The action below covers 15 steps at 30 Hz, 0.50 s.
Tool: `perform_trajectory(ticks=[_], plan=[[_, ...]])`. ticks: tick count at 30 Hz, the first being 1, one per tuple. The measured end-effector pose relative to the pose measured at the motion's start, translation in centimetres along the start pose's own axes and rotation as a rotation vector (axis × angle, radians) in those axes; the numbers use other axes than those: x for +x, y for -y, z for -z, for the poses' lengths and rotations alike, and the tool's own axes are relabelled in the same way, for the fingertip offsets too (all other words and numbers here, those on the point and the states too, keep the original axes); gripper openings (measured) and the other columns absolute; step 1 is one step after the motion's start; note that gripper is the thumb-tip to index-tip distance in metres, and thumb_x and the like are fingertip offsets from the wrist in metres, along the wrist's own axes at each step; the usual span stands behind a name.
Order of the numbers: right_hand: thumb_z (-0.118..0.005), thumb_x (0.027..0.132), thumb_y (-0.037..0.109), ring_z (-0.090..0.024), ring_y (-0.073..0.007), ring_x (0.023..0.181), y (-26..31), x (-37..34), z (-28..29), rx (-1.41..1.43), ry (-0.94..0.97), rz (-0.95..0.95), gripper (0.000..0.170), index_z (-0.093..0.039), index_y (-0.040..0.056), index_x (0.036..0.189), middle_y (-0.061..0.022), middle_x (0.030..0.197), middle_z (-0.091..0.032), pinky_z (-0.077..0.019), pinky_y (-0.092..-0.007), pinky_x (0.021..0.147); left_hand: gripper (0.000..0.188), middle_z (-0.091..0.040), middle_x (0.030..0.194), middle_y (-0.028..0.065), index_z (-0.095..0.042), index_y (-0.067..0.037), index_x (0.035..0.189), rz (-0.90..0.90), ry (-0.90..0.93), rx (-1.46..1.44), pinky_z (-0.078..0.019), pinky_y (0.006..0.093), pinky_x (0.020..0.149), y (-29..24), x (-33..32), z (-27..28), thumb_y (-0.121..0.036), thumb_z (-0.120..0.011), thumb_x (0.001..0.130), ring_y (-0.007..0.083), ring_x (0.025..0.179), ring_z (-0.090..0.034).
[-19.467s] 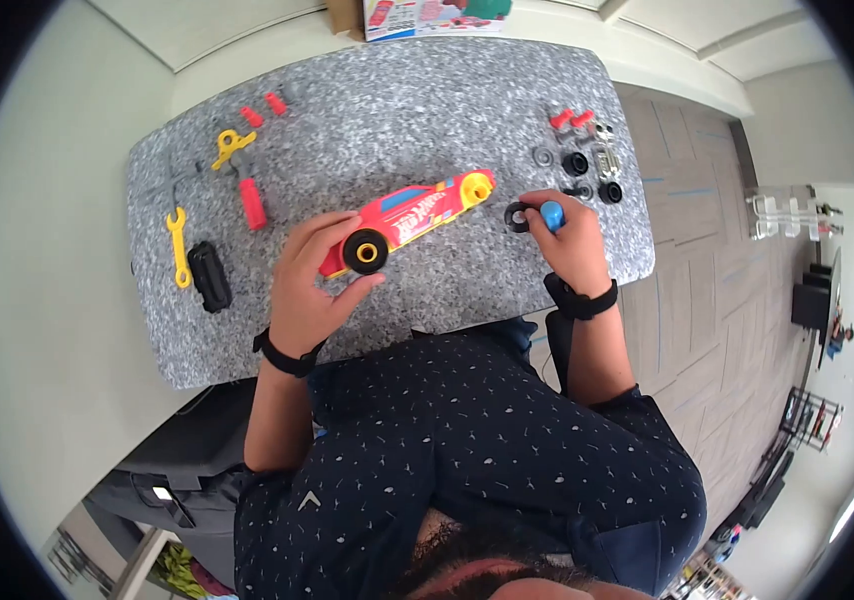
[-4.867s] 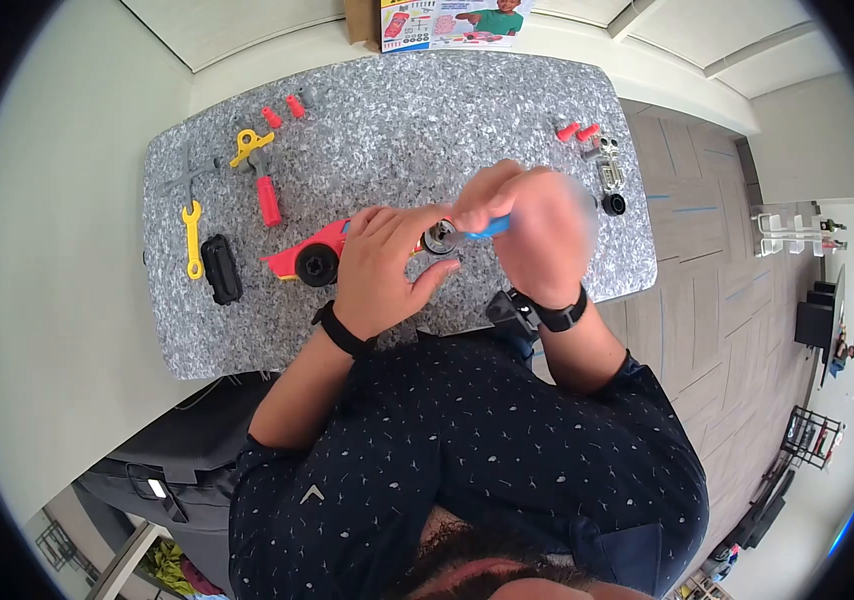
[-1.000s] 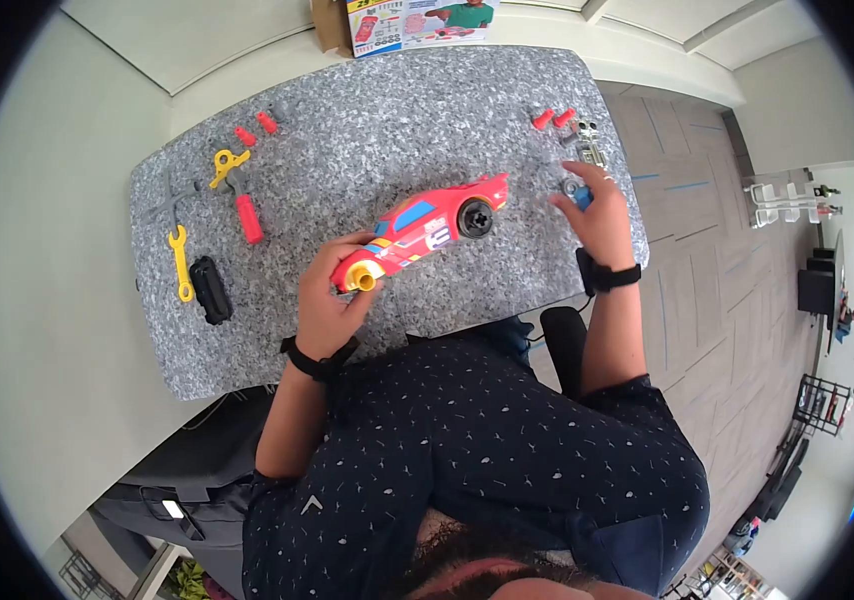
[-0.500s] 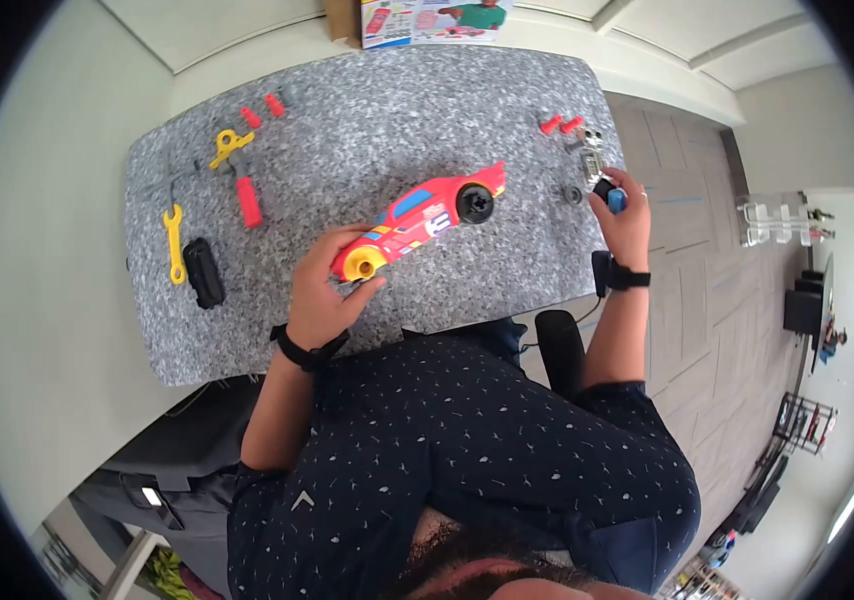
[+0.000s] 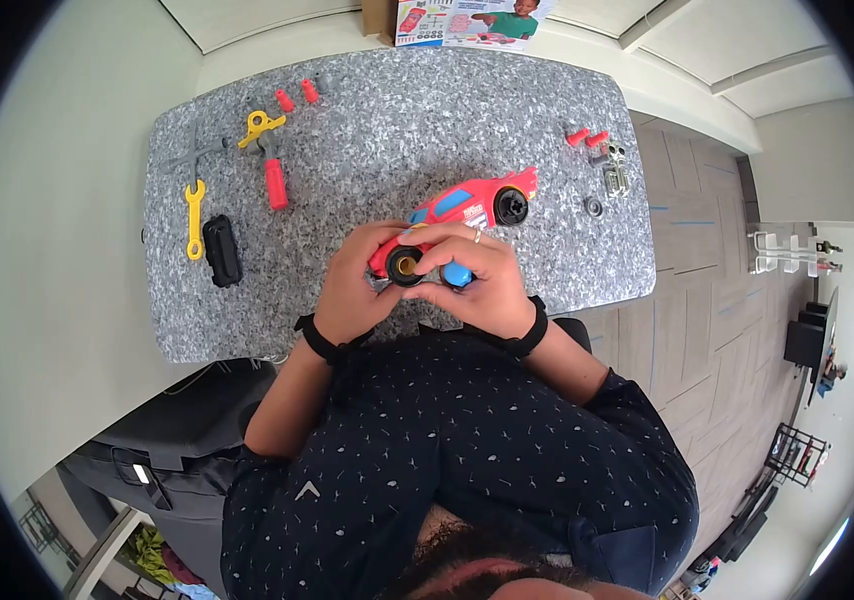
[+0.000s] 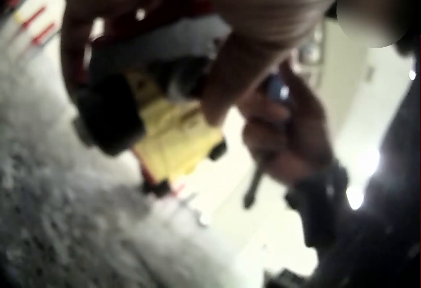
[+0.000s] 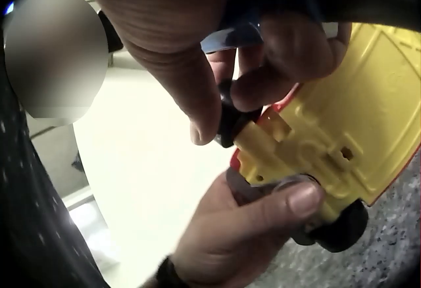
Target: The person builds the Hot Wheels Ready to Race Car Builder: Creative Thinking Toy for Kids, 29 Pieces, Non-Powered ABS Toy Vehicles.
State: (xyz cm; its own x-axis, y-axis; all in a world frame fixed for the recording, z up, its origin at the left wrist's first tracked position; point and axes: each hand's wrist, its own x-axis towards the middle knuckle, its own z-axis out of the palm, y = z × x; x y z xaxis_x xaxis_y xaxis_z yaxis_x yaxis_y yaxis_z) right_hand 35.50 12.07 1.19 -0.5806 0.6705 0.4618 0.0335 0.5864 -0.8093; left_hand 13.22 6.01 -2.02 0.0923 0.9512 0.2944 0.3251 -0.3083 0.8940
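Observation:
A red toy race car (image 5: pixel 467 205) with blue windows lies across the front middle of the table in the head view. My left hand (image 5: pixel 350 285) grips its nose end. Against the yellow hub there, my right hand (image 5: pixel 492 288) pinches a black wheel (image 5: pixel 393 272). The blue handle of a screwdriver (image 5: pixel 458 274) is tucked in the same hand, its dark shaft (image 6: pixel 252 189) pointing down in the blurred left wrist view. A black wheel (image 5: pixel 511 207) sits on the tail end. The right wrist view shows the car's yellow underside (image 7: pixel 355 104) and the left thumb pressing near another wheel (image 7: pixel 342 227).
To the left lie a red-handled hammer (image 5: pixel 276 182), a yellow wrench (image 5: pixel 196 220), a grey cross wrench (image 5: pixel 193 155) and a black part (image 5: pixel 222 251). At right are red pegs (image 5: pixel 587 138), a grey ring (image 5: pixel 594 207) and a silver engine piece (image 5: pixel 616 180). A printed box (image 5: pixel 472 25) stands behind.
The car has been turned round since the oldest frame. In the last second, my right hand took the black wheel from the table's right side and brought it to the car's nose.

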Motion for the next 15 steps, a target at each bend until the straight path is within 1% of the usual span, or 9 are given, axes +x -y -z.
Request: perform_trajectory(ticks=[2,3,5,6,7,9,11,12,15], plan=[[-0.104,0.079,0.014,-0.074,-0.0187,0.095,0.9,0.3,0.2,-0.029,0.004,-0.028,0.042,-0.079,0.0051,0.111,-0.016,0.137,-0.078,-0.0592,-0.0319,0.078,0.057,-0.074,0.139,0.0166,-0.068,-0.004,0.137,0.019,-0.004,-0.025,-0.0575,0.0443,0.107,0.1,-0.1,0.0,-0.003,-0.087,0.083,0.0379,0.127,-0.073],[-0.103,0.08,0.014,-0.076,-0.0224,0.102,2.3,0.5,0.8,-0.014,-0.012,-0.095,0.04,-0.079,0.0059,0.112,-0.0141,0.136,-0.078,-0.0608,-0.0352,0.086,0.058,-0.074,0.139,0.0163,-0.069,-0.003,0.138,0.033,-0.004,-0.02,-0.0573,0.0432,0.108,0.2,-0.2,0.1,-0.005,-0.089,0.084,0.0355,0.127,-0.073],[-0.101,0.081,0.014,-0.077,-0.0233,0.102,3.2,0.4,2.6,-0.021,-0.078,-0.192,0.039,-0.081,0.0067,0.113,-0.0119,0.134,-0.079,-0.0612,-0.0366,0.087,0.06,-0.074,0.139,0.0157,-0.069,-0.002,0.139,0.059,-0.002,-0.011,-0.0569,0.0411,0.109,0.4,-0.2,0.2,-0.009,-0.093,0.084,0.0307,0.127,-0.074],[-0.101,0.082,0.013,-0.076,-0.0206,0.095,3.1,-0.1,4.2,-0.046,-0.129,-0.222,0.038,-0.081,0.0066,0.113,-0.0117,0.133,-0.08,-0.0599,-0.0347,0.081,0.06,-0.074,0.139,0.016,-0.068,-0.002,0.14,0.059,-0.006,0.002,-0.0568,0.0411,0.109,0.3,-0.2,0.2,-0.008,-0.093,0.085,0.0308,0.127,-0.074],[-0.1,0.083,0.01,-0.069,-0.015,0.083,1.1,-1.5,5.7,-0.156,-0.261,-0.209,0.035,-0.081,0.0059,0.112,-0.0105,0.127,-0.08,-0.0548,-0.0312,0.073,0.06,-0.074,0.139,0.0163,-0.068,-0.002,0.141,0.057,-0.007,0.013,-0.0568,0.0411,0.109,0.3,-0.2,0.3,-0.008,-0.092,0.086,0.031,0.127,-0.074],[-0.096,0.087,0.006,-0.068,-0.013,0.081,-0.6,-2.9,9.8,-0.433,-0.501,-0.433,0.03,-0.079,0.0046,0.112,-0.0078,0.112,-0.08,-0.0543,-0.032,0.073,0.06,-0.074,0.14,0.0172,-0.067,-0.002,0.143,0.048,-0.02,0.017,-0.0564,0.0411,0.109,0.5,-0.2,0.2,-0.006,-0.09,0.088,0.0315,0.127,-0.074],[-0.095,0.085,0.007,-0.069,-0.023,0.079,-3.0,-5.3,15.0,-0.754,-0.454,-0.521,0.033,-0.079,0.0038,0.114,-0.0095,0.112,-0.079,-0.0567,-0.0378,0.078,0.061,-0.072,0.141,0.0183,-0.066,-0.002,0.145,0.042,-0.041,0.007,-0.0559,0.041,0.11,1.1,-0.4,0.0,-0.004,-0.089,0.088,0.0322,0.128,-0.073],[-0.096,0.084,0.009,-0.071,-0.0266,0.083,-3.9,-6.4,16.9,-0.795,-0.42,-0.606,0.036,-0.079,0.0046,0.116,-0.0105,0.114,-0.079,-0.0572,-0.0388,0.08,0.063,-0.068,0.145,0.0191,-0.065,-0.003,0.147,-0.022,-0.038,0.04,-0.0549,0.0407,0.112,1.5,-0.2,0.2,-0.001,-0.087,0.088,0.0332,0.133,-0.07],[-0.098,0.08,0.013,-0.075,-0.0336,0.096,-4.5,-7.5,18.4,-0.771,-0.377,-0.786,0.044,-0.081,0.0062,0.12,-0.0127,0.117,-0.079,-0.0588,-0.0419,0.086,0.065,-0.064,0.148,0.0189,-0.065,-0.003,0.148,0.006,-0.033,0.028,-0.0544,0.0404,0.113,1.5,-0.2,0.3,0.0,-0.086,0.087,0.0335,0.136,-0.067]])
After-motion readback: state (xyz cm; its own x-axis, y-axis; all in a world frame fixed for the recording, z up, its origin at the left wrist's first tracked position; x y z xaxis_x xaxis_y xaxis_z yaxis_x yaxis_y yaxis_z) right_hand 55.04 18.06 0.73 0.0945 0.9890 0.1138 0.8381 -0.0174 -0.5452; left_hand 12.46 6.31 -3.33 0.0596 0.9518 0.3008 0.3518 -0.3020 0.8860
